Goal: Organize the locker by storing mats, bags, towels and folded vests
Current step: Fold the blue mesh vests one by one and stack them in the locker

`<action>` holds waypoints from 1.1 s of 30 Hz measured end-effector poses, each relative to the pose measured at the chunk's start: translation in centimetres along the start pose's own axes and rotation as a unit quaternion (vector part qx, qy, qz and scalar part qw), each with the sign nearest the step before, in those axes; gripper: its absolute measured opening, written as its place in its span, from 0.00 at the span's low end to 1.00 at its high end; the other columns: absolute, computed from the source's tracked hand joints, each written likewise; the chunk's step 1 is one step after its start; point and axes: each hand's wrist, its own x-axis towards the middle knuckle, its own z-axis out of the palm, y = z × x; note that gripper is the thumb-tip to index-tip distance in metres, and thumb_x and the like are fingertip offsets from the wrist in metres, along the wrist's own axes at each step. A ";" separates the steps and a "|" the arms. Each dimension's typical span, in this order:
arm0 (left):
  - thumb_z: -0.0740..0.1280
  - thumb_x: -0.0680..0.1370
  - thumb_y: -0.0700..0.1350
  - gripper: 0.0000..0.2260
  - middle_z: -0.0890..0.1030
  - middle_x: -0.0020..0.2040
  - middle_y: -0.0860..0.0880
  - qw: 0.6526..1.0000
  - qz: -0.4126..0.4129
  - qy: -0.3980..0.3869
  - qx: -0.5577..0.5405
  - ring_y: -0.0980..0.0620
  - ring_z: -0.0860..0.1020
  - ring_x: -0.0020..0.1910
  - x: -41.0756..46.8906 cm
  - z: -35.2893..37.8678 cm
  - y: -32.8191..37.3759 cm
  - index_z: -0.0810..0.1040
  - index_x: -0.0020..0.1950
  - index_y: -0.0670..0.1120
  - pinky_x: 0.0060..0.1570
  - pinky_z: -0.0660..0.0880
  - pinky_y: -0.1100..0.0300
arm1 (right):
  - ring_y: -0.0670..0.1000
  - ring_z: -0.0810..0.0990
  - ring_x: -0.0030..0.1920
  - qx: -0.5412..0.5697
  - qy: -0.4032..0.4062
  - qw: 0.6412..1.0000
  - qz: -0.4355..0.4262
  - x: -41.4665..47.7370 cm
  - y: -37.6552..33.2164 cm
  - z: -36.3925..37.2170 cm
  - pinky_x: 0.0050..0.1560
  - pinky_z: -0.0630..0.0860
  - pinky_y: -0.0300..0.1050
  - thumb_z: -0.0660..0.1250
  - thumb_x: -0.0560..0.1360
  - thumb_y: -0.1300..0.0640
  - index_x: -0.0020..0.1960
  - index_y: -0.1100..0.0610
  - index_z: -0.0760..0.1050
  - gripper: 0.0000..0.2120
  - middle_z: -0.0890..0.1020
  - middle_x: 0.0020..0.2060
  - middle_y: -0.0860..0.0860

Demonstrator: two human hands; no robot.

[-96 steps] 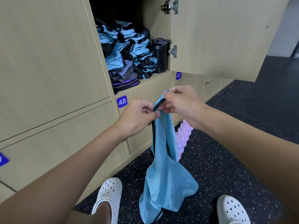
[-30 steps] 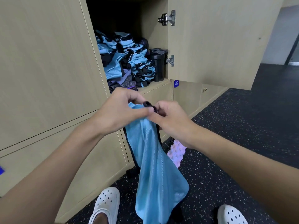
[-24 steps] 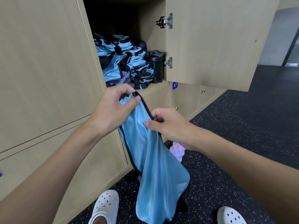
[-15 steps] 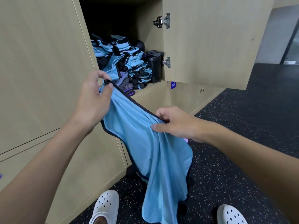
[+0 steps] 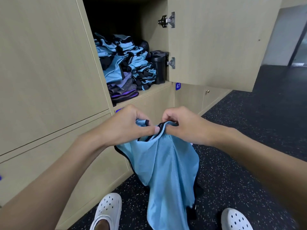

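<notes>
Two hands (image 5: 123, 128) (image 5: 187, 128), one vest (image 5: 166, 163), two white shoes (image 5: 108, 208) (image 5: 235, 219), two door hinges (image 5: 167, 19) (image 5: 172, 63).

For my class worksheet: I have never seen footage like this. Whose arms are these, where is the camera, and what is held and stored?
No machine here: a person wears one wide-angle camera on the head, looking forward and down, so both arms are the wearer's own. The left hand and right hand both pinch the black-trimmed top edge of a light-blue vest, which hangs down towards the speckled floor. Ahead, the locker stands open, its door swung right. On its shelf lie piles of folded blue vests, purple folded fabric beneath them and a black container at the right. The white clogs below are the wearer's.
</notes>
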 end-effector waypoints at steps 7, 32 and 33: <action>0.74 0.73 0.56 0.16 0.77 0.31 0.45 0.999 -0.011 -0.026 -0.046 0.55 0.71 0.30 -0.8 0.4 1.1 0.83 0.41 0.43 0.33 0.69 0.59 | 0.41 0.66 0.27 -0.012 0.006 1.000 0.011 -0.5 -0.2 -0.3 0.30 0.63 0.34 0.68 0.75 0.62 0.37 0.55 0.71 0.10 0.72 0.28 0.46; 0.75 0.65 0.64 0.27 0.78 0.43 0.67 0.994 -0.074 0.056 0.064 0.67 0.76 0.46 -1.3 -1.2 -0.5 0.79 0.62 0.59 0.49 0.70 0.68 | 0.42 0.66 0.27 -0.062 -0.003 0.998 0.002 -1.9 -1.3 -1.4 0.29 0.64 0.33 0.71 0.74 0.62 0.38 0.57 0.72 0.09 0.69 0.27 0.44; 0.74 0.65 0.65 0.29 0.78 0.44 0.67 0.996 -0.065 0.045 0.040 0.69 0.76 0.47 -1.1 -0.5 -0.2 0.79 0.64 0.57 0.49 0.69 0.71 | 0.42 0.67 0.27 -0.058 0.001 0.998 -0.009 -1.8 -1.5 -1.3 0.30 0.64 0.34 0.72 0.73 0.62 0.38 0.56 0.73 0.09 0.69 0.27 0.44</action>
